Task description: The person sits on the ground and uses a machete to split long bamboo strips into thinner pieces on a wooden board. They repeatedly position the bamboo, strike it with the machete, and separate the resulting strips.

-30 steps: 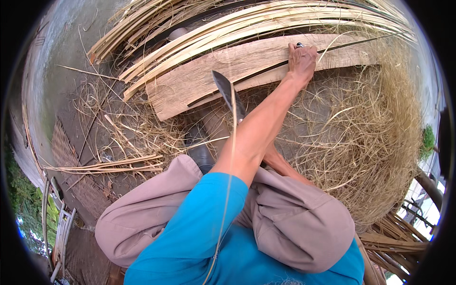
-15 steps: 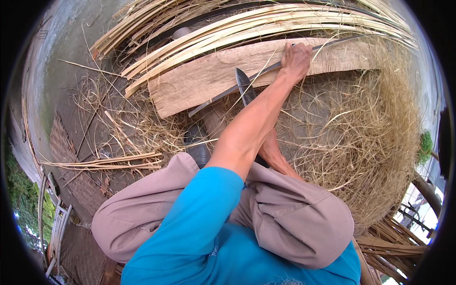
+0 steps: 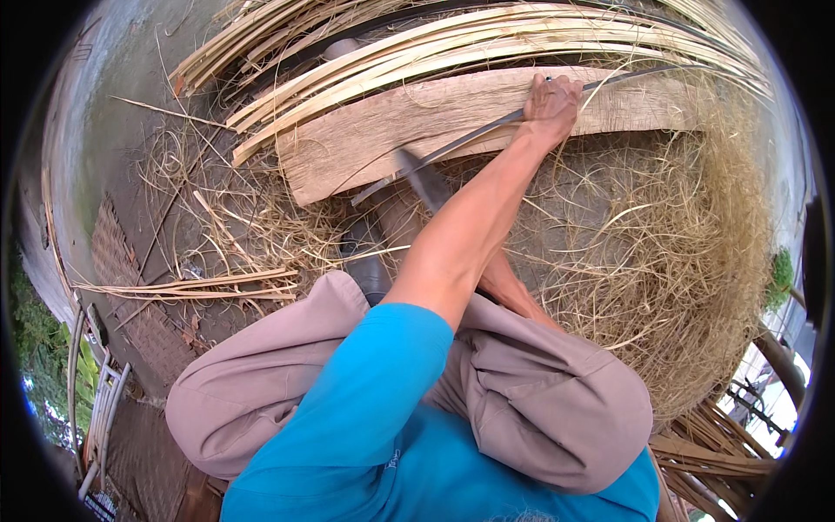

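My left hand (image 3: 554,103) reaches across to the far right, its fingers closed on a long, narrow dark strip (image 3: 487,128). The strip lies slantwise over a wide wooden board (image 3: 365,143), and its near end sticks out past the board's front edge. Under my left forearm, my right hand (image 3: 498,271) is mostly hidden; its grip appears to be on a knife. The knife's dark blade (image 3: 422,180), blurred by motion, comes out beyond the left forearm and meets the strip near its left end. A thin pale shaving shows at that place.
Long pale split strips (image 3: 417,65) lie in a bundle beyond the board. A large heap of curly shavings (image 3: 670,252) covers the right side. Thinner strips (image 3: 209,287) rest at the left, beside a woven mat (image 3: 130,270). My crossed legs (image 3: 539,391) are close in front.
The knife blade has swung left and its tip has dropped lower toward the strip's near end. My left hand keeps its hold on the strip and has shifted slightly right in view.
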A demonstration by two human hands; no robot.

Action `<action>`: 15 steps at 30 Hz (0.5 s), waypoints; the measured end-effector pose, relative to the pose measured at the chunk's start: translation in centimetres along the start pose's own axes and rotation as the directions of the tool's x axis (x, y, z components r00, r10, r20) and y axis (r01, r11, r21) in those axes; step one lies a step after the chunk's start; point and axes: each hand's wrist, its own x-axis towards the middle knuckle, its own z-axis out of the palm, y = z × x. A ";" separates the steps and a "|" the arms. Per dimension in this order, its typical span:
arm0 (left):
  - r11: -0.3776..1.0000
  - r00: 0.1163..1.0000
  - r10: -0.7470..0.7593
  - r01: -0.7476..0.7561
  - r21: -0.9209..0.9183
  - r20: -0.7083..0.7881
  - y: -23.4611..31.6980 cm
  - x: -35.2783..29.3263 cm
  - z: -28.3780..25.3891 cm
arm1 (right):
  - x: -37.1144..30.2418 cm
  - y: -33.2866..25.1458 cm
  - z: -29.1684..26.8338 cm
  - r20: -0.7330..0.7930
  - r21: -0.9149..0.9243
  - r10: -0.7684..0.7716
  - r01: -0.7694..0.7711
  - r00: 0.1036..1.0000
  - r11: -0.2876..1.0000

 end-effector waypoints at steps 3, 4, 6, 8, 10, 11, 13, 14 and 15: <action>1.000 0.997 0.014 -0.012 0.028 -0.075 -0.7 -0.5 0.7 | -0.4 -0.2 0.2 0.067 0.001 0.027 -0.027 0.997 1.000; 0.999 0.996 0.036 -0.034 0.032 -0.081 -1.5 -0.8 0.7 | -0.5 -0.4 0.4 0.083 0.010 0.032 -0.033 0.996 0.999; 0.998 0.998 0.060 -0.059 0.015 -0.030 -0.6 -1.1 0.0 | -0.7 -0.5 -0.3 0.101 0.023 0.092 -0.095 0.991 0.995; 0.998 0.996 0.057 -0.056 -0.011 0.065 0.3 -1.6 -1.5 | -0.1 -0.5 -2.0 0.166 0.035 0.207 -0.216 0.964 0.976; 0.999 0.969 -0.036 0.041 -0.015 0.245 0.8 -1.2 -4.6 | 0.9 -0.5 -4.7 0.213 0.077 0.353 -0.376 0.911 0.924; 0.999 0.933 -0.050 0.040 0.036 0.357 1.8 -0.7 -8.1 | 1.4 -0.9 -6.7 0.167 0.150 0.412 -0.436 0.896 0.887; 0.982 0.878 -0.010 -0.082 0.171 0.479 0.0 0.6 -15.4 | 3.0 0.1 -9.8 0.001 0.380 0.421 -0.390 0.907 0.839; 0.946 0.849 0.034 -0.198 0.257 0.527 1.6 0.6 -20.3 | 3.5 1.2 -12.7 -0.173 0.487 0.420 -0.294 0.891 0.823; 0.899 0.881 0.135 -0.301 0.318 0.453 0.6 0.1 -23.6 | 4.0 1.9 -14.8 -0.335 0.545 0.363 -0.135 0.869 0.828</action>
